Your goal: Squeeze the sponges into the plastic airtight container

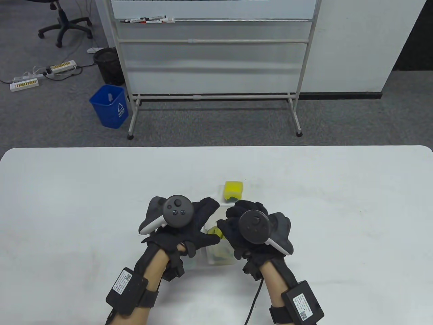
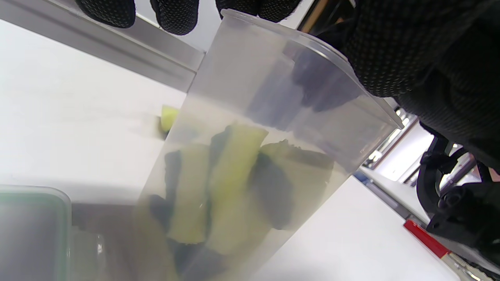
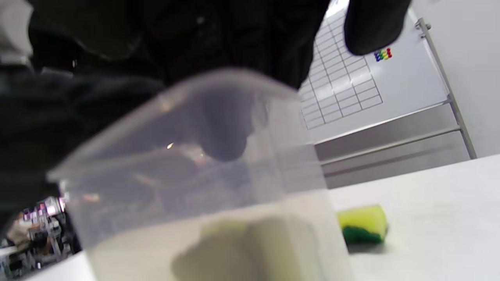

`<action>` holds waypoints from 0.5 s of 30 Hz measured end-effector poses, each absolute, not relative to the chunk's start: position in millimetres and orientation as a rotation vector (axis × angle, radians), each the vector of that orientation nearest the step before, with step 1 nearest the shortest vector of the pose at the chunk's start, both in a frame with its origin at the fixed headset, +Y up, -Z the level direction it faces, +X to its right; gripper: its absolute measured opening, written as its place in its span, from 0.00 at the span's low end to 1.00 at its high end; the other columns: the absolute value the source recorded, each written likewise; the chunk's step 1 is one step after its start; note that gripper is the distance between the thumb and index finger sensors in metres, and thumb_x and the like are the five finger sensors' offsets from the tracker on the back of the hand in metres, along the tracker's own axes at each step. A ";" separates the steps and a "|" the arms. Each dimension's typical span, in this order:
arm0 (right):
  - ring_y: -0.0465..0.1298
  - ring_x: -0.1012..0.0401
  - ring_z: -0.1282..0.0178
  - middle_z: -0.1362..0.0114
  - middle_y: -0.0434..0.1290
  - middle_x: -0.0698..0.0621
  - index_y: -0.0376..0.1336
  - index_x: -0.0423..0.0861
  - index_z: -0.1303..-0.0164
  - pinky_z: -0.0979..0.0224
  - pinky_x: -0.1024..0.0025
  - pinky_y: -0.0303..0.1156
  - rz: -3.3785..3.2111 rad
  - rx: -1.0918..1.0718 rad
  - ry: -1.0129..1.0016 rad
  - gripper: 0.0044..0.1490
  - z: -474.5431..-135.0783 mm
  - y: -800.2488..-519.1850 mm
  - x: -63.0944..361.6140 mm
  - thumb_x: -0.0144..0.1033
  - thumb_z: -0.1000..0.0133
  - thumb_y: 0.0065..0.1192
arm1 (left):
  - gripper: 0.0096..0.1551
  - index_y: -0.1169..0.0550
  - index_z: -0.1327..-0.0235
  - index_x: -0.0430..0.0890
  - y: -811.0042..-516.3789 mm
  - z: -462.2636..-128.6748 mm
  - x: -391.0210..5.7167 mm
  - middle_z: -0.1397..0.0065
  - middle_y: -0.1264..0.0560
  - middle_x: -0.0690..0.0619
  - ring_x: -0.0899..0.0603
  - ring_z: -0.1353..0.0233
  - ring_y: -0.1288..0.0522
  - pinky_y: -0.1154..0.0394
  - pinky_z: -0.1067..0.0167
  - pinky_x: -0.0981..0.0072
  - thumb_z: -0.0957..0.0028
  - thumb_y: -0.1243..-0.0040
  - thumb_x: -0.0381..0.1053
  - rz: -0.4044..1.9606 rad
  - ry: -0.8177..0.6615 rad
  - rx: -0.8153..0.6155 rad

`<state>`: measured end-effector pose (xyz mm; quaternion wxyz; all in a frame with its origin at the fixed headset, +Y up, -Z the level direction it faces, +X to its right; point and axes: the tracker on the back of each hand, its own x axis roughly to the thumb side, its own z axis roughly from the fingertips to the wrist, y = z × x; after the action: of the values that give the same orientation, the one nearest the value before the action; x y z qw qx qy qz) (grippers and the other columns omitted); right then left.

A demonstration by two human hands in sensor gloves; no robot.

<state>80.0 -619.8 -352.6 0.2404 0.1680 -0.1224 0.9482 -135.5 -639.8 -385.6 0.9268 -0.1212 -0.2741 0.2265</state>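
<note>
Container [image 1: 220,259]: clear plastic, upright on white tabletop [image 1: 67,203], near front edge, centre. Mostly hidden by both hands in table view.

Contents: several yellow/green sponges [image 2: 234,183] packed on end in lower part of container, seen through wall in left wrist view. Upper part holds no sponge, only gloved fingers.

Left hand [image 1: 184,225]: over container's left side. Fingertips [image 2: 175,15] hang past far rim in left wrist view; thumb lies across opening. Contact w/ container wall likely, but firm grip cannot be confirmed.

Right hand [image 1: 255,228]: over container's right side, fingers reaching down into opening. Right wrist view shows one fingertip [image 3: 224,144] inside, above sponges. A bit of yellow sponge [image 1: 216,232] shows between the two hands at the mouth, at right-hand fingertips. Whether fingers pinch it or only press on it: cannot tell.

Hands are close together, nearly touching over the opening.

Loose sponge [image 1: 233,191]: yellow top, green scouring layer, lying on tabletop just beyond container, apart from both hands. Also visible at [image 3: 363,224] and partly behind container in left wrist view.

Lid [image 2: 31,230]: green-edged, clear, at lower-left corner of left wrist view, beside container base. Blurred; detail not readable.

Background: whiteboard stand [image 1: 213,50] on floor beyond tabletop, blue bin [image 1: 109,105] to its left.
</note>
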 end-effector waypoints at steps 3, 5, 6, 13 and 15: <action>0.74 0.48 0.25 0.31 0.81 0.49 0.83 0.40 0.55 0.22 0.37 0.62 2.465 0.378 -0.454 0.43 -349.7 -608.5 101.9 0.63 0.49 0.54 | 0.56 0.49 0.17 0.53 -640.0 -385.8 -135.6 0.10 0.52 0.49 0.30 0.14 0.48 0.44 0.24 0.27 0.52 0.35 0.69 0.468 -0.566 -0.250; 0.75 0.47 0.26 0.31 0.81 0.48 0.82 0.41 0.53 0.23 0.37 0.62 2.367 0.297 -0.539 0.42 -348.2 -603.5 120.2 0.63 0.49 0.55 | 0.56 0.49 0.17 0.53 -640.0 -385.9 -135.8 0.10 0.52 0.49 0.30 0.14 0.48 0.44 0.24 0.27 0.52 0.35 0.69 0.471 -0.567 -0.252; 0.74 0.47 0.26 0.29 0.80 0.48 0.82 0.42 0.51 0.23 0.37 0.62 2.329 0.243 -0.548 0.42 -348.2 -602.7 132.0 0.63 0.48 0.55 | 0.56 0.49 0.17 0.53 -640.0 -385.7 -135.7 0.10 0.52 0.49 0.30 0.14 0.48 0.44 0.23 0.27 0.52 0.35 0.68 0.472 -0.567 -0.253; 0.71 0.46 0.22 0.23 0.74 0.47 0.73 0.48 0.33 0.22 0.37 0.60 2.275 0.063 -0.479 0.42 -358.4 -618.6 169.4 0.64 0.47 0.55 | 0.56 0.49 0.17 0.53 -640.2 -385.8 -135.8 0.10 0.52 0.49 0.30 0.14 0.49 0.44 0.24 0.27 0.52 0.35 0.69 0.474 -0.567 -0.258; 0.71 0.46 0.21 0.22 0.73 0.47 0.72 0.49 0.32 0.21 0.37 0.60 2.291 0.054 -0.453 0.42 -363.2 -625.7 169.4 0.64 0.47 0.55 | 0.56 0.49 0.17 0.53 -640.0 -385.6 -135.8 0.10 0.52 0.49 0.30 0.14 0.49 0.44 0.24 0.27 0.52 0.35 0.69 0.469 -0.568 -0.254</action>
<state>169.4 -625.7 -363.2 0.3919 0.0213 -0.1783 0.9023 -135.8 -640.0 -385.6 0.9250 -0.1239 -0.2769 0.2286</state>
